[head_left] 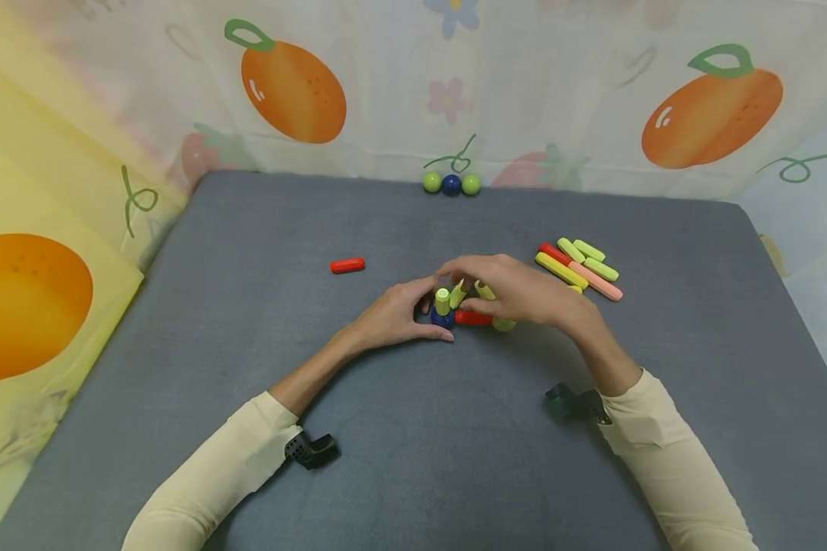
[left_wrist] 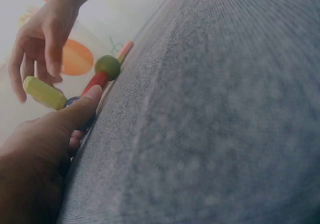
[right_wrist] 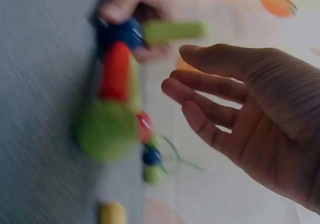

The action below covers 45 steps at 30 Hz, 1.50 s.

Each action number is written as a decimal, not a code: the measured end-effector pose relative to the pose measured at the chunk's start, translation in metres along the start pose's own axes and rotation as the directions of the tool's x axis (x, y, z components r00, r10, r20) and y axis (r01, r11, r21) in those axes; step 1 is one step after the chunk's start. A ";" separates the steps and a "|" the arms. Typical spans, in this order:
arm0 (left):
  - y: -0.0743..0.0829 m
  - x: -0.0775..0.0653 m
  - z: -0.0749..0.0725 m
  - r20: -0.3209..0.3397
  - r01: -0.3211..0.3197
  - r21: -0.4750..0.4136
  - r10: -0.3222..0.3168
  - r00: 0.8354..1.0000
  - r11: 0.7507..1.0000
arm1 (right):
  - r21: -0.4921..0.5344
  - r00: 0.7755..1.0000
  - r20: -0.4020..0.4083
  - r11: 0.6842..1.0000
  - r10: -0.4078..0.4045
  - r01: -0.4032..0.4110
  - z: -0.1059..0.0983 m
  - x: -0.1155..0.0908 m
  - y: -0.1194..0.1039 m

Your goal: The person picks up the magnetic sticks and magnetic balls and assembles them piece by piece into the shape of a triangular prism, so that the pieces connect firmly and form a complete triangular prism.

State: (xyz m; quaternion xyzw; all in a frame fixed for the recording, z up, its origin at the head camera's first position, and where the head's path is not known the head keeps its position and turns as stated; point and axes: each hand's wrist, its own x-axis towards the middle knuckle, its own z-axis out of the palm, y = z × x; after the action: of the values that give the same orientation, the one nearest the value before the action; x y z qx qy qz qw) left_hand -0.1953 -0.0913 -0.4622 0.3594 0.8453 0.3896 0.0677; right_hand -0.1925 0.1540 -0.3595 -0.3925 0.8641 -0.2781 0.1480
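Note:
My left hand (head_left: pixel 400 314) grips a dark blue ball (head_left: pixel 442 318) between thumb and fingers at the middle of the table. From this ball a lime rod (head_left: pixel 442 301) stands upright, and a red rod (head_left: pixel 473 317) runs sideways to a green ball (right_wrist: pixel 107 130). Lime rods (head_left: pixel 458 294) also show behind the red one, partly covered by my right hand (head_left: pixel 517 289). That hand hovers over the joined pieces; in the right wrist view its fingers are spread loosely and hold nothing. Its thumb tip is near the upright rod but apart from it.
A loose red rod (head_left: pixel 348 265) lies to the left. Several lime, yellow, red and pink rods, including a pink rod (head_left: pixel 596 281), lie in a group at the right. Two green balls and a blue ball (head_left: pixel 451 184) line the far table edge, against a fruit-patterned cloth (head_left: pixel 386 84).

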 end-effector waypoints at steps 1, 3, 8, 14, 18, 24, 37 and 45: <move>0.000 0.000 0.000 0.001 0.001 0.002 -0.001 1.000 1.000 | -0.020 1.000 -0.018 1.000 0.019 -0.020 -0.007 -0.004 0.002; 0.000 0.001 0.000 0.003 0.002 0.005 -0.002 1.000 1.000 | -0.082 0.995 -0.068 0.994 0.069 -0.075 -0.021 -0.013 0.009; 0.000 0.001 -0.001 0.001 0.005 0.021 -0.005 1.000 1.000 | -0.211 0.954 -0.128 0.933 0.270 -0.292 -0.053 -0.043 0.036; 0.001 -0.001 -0.001 -0.001 0.015 0.032 -0.015 1.000 0.999 | -0.241 0.874 -0.025 0.846 0.485 -0.476 -0.070 -0.073 0.079; 0.001 -0.001 -0.002 0.001 0.024 0.031 -0.024 1.000 0.999 | -0.248 0.842 0.020 0.818 0.540 -0.519 -0.070 -0.080 0.095; 0.002 -0.001 -0.002 0.004 0.029 0.034 -0.029 1.000 0.999 | -0.247 0.814 0.057 0.798 0.578 -0.550 -0.069 -0.084 0.104; 0.002 0.001 0.000 0.004 0.019 0.037 -0.019 1.000 0.999 | -0.298 0.787 0.085 0.769 0.611 -0.565 -0.069 -0.090 0.114; 0.001 0.000 0.000 0.005 0.027 0.048 -0.027 1.000 0.998 | -0.302 0.778 0.064 0.755 0.625 -0.582 -0.080 -0.098 0.104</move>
State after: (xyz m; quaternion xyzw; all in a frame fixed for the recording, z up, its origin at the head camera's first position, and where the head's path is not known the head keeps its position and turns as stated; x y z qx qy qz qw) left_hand -0.1943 -0.0907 -0.4616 0.3506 0.8589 0.3673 0.0667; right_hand -0.2290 0.3131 -0.3543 -0.1293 0.9587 -0.0647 0.2451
